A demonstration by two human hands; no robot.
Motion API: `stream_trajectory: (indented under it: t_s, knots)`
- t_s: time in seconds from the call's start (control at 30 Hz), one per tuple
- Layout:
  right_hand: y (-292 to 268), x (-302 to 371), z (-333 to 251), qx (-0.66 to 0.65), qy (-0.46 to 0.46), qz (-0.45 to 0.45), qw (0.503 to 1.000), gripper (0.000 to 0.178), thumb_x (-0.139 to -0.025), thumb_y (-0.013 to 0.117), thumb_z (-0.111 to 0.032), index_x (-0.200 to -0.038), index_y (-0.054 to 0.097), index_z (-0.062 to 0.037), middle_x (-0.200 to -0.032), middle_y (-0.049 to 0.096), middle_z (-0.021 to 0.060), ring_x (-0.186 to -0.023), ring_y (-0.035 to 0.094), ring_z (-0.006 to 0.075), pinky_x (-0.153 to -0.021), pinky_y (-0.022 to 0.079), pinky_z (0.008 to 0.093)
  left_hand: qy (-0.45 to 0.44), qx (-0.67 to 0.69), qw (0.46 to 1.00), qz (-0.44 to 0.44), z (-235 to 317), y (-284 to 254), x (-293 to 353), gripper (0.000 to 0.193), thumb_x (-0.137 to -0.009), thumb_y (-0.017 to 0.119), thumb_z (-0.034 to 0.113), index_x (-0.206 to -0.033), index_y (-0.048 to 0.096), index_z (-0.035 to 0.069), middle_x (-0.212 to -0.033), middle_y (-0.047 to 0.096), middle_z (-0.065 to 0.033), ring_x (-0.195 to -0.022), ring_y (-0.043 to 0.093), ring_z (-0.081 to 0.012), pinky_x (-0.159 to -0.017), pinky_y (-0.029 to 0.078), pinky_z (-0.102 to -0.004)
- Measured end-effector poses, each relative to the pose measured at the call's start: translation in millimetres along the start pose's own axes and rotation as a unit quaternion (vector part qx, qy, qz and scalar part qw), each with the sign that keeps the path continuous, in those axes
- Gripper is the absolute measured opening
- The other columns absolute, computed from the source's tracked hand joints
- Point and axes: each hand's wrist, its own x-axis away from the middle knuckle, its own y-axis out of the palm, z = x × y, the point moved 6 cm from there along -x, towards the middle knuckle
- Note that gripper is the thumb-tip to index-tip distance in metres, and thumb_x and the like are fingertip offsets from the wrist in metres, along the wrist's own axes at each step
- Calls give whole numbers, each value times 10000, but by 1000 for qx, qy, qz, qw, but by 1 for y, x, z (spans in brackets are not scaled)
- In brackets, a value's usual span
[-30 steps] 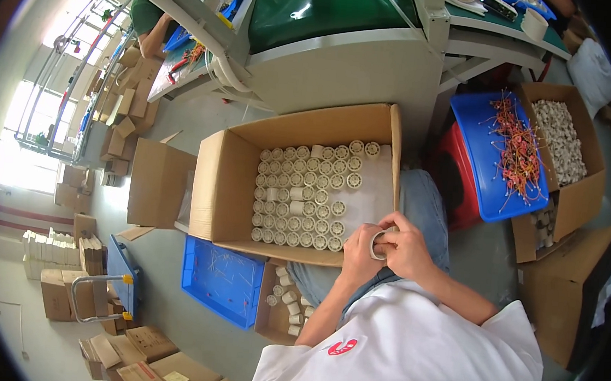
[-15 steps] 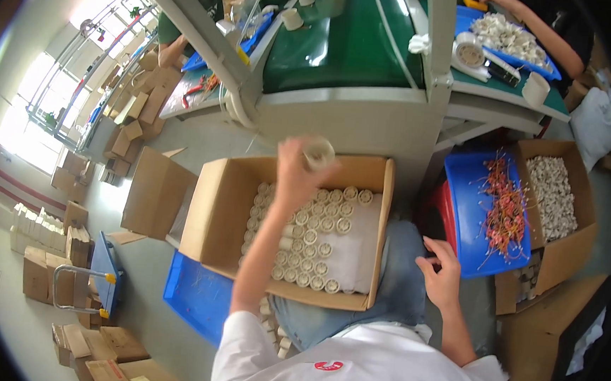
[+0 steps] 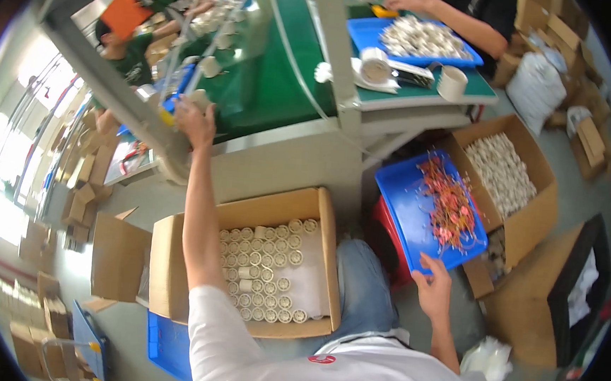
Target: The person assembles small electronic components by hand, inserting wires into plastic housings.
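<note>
**Left hand up at the green tabletop, right hand on the blue tray**

The long green tabletop [image 3: 270,89] ran across the top of the head view, crossed by a slanting grey metal frame bar [image 3: 113,99]. Below it, on the person's lap, sat the open brown cardboard box [image 3: 173,266], its floor lined with rows of small pale cylindrical spools [image 3: 261,272] standing upright and filling the left part; the right part showed bare white lining. To the right stood a second brown cardboard box [image 3: 530,220] filled with pale spools, and leaning against it the flat blue plastic tray [image 3: 404,204] carrying a heap of red and yellow wire pieces [image 3: 450,204].

The left hand [image 3: 193,122] was raised at full reach to the near edge of the green tabletop, fingers curled around a small pale spool [image 3: 200,99], just beside the frame bar. The right hand [image 3: 435,288] rested on the lower edge of the blue tray, fingers spread flat and gripping nothing, well apart from the wires.
</note>
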Motion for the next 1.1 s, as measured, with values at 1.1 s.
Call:
stream_trajectory:
  t_s: [1.1]
  knots:
    - [-24, -53, 71, -383, 132, 139, 904, 334, -847, 652, 32, -1168, 611, 118, -967, 679, 139, -860, 675, 177, -756, 556, 260, 78, 3, 872, -483, 79, 60, 525, 362, -883, 580, 99, -1243, 580, 67, -1391, 438, -212, -1226, 488, -399, -1027, 403, -554]
